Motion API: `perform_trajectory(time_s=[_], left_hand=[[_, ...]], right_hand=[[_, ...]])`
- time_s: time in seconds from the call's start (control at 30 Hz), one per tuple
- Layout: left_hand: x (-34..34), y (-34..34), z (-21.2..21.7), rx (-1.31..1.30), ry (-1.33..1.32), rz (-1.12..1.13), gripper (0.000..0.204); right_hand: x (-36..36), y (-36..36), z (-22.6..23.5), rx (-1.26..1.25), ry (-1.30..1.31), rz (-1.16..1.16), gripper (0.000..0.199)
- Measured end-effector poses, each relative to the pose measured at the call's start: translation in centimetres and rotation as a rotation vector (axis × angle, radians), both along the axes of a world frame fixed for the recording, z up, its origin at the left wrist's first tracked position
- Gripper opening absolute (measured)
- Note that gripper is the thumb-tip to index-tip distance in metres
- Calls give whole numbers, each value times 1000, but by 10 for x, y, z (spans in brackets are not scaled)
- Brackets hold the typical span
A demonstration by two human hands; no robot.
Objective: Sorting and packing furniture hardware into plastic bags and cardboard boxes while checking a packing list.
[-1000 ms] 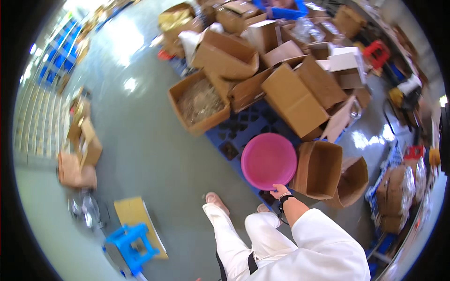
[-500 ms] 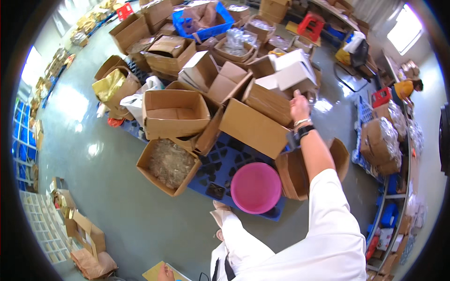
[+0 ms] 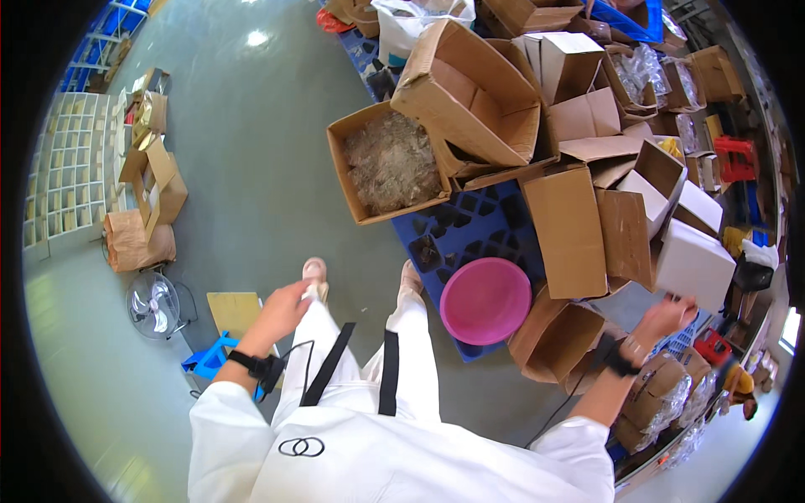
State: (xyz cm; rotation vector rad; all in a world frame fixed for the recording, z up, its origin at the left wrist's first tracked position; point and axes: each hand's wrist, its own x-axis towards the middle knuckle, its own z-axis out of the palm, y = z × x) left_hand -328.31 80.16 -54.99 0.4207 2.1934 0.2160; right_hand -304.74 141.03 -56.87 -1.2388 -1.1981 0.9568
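Observation:
My right hand (image 3: 669, 318) reaches out to the right, with its fingers closed on the lower edge of a white carton (image 3: 696, 265). The white carton rests among the heaped cardboard boxes and leans against a brown open box (image 3: 625, 236). My left hand (image 3: 283, 311) hangs loosely near my left leg, empty, its fingers slightly bent and apart. Dark wrist straps sit on both forearms. Between my hands and the heap lies a pink basin (image 3: 485, 301) on a blue plastic pallet (image 3: 457, 226).
An open carton of crumpled clear plastic (image 3: 392, 163) stands at the pallet's left side. Beside the basin is an open brown carton (image 3: 558, 342). At left are a floor fan (image 3: 153, 306), a blue stool (image 3: 207, 359) and a yellowish board (image 3: 235, 314). Another person (image 3: 740, 387) is at far right.
My view has turned to the right, so the heap now lies farther right. My left hand has come fully into view. My right hand stays at the white carton.

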Motion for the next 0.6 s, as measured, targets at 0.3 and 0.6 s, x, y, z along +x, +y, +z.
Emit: perform_trajectory(time_s=[0.3, 0.6], left_hand=[[-119, 94, -89, 338, -1269, 926, 85], [-264, -43, -209, 235, -687, 694, 98]], right_hand=[[-152, -334, -23, 218, -826, 1319, 27], [-353, -439, -178, -225, -490, 1801, 14]])
